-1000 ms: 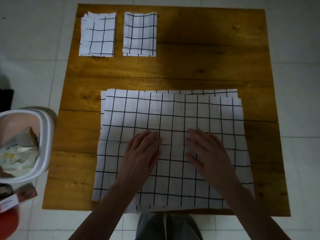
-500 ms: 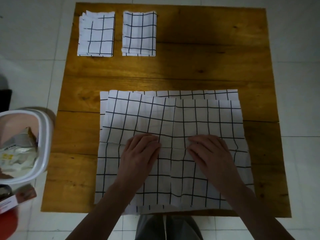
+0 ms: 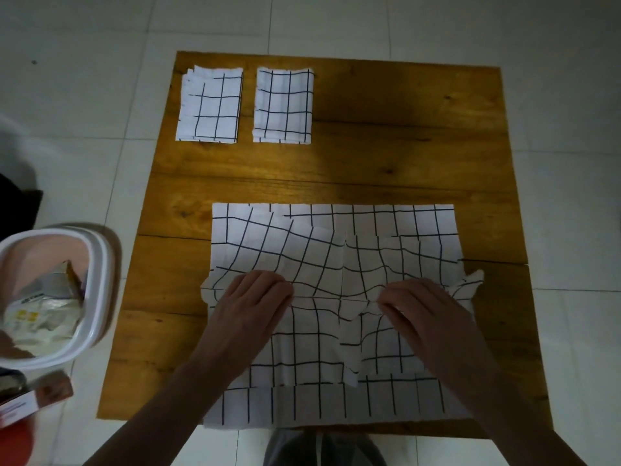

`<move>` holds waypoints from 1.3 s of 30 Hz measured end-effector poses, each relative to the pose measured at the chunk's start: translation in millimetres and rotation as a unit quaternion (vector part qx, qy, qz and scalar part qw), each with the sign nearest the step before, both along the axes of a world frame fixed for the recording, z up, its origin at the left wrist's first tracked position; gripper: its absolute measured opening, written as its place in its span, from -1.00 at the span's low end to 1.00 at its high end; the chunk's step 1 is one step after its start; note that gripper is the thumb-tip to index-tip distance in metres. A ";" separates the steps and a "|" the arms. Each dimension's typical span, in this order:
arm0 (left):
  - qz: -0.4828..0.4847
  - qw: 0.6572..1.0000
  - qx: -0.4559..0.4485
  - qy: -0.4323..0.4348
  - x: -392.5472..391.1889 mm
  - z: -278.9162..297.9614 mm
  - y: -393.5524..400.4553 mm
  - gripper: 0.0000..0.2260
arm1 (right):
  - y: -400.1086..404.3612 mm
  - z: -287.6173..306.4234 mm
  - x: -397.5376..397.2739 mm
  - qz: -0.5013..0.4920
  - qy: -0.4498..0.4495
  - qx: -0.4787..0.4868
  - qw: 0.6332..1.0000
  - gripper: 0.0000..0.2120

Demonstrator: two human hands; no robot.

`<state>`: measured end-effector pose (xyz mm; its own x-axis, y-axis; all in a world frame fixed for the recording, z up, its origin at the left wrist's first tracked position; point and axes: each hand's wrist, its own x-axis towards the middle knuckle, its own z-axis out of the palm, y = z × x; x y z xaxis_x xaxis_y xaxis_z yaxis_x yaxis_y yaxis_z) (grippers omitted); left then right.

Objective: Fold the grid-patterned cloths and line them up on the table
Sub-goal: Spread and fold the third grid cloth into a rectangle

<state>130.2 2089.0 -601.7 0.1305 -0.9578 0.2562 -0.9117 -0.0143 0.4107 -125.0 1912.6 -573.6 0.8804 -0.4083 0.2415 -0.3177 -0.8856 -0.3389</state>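
Two large white cloths with black grid lines lie stacked on the near half of the wooden table (image 3: pixel 403 156). The top cloth (image 3: pixel 336 260) is bunched along its middle, and the lower cloth (image 3: pixel 336 405) shows as a strip along the near and far edges. My left hand (image 3: pixel 248 311) pinches the top cloth's middle crease on the left. At the right, my right hand (image 3: pixel 426 314) pinches the same crease. Two folded grid cloths sit side by side at the far left corner, one at the left (image 3: pixel 211 105) and one to its right (image 3: pixel 284 107).
A white-rimmed bin (image 3: pixel 90 297) with crumpled wrappers stands on the floor left of the table. A small box (image 3: pixel 30 401) and a red object (image 3: pixel 15 445) lie below it. Pale floor tiles surround the table.
Both hands went from lying flat on the top cloth to pinching it at the middle. The top cloth now bunches up and its near edge has pulled back, uncovering the lower cloth.
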 end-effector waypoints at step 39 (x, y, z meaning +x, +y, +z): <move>0.115 0.988 -0.011 -0.104 113.4 97.7 -1.8 -0.79 | -102.8 85.7 -28.0 -0.003 0.068 -0.110 0.992 -0.70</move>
